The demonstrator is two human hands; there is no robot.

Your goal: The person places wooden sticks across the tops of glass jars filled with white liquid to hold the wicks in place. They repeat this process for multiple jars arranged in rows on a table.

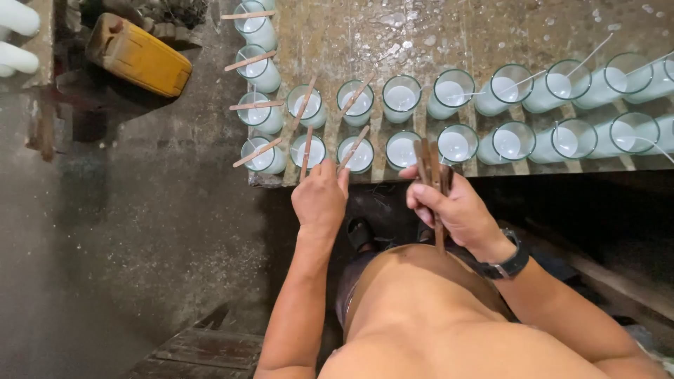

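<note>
Wax-spattered wooden surface across the upper frame, lined with glass jars of white wax; grey floor and a yellow jerrycan at upper left. Left hand is seen at the surface's near edge, fingers closed on a wooden stick laid over a front-row jar. Right hand, centre frame, is clamped around a bundle of sticks.

A yellow jerrycan lies on the grey concrete floor at ten o'clock; dark wooden planks sit at seven o'clock.
</note>
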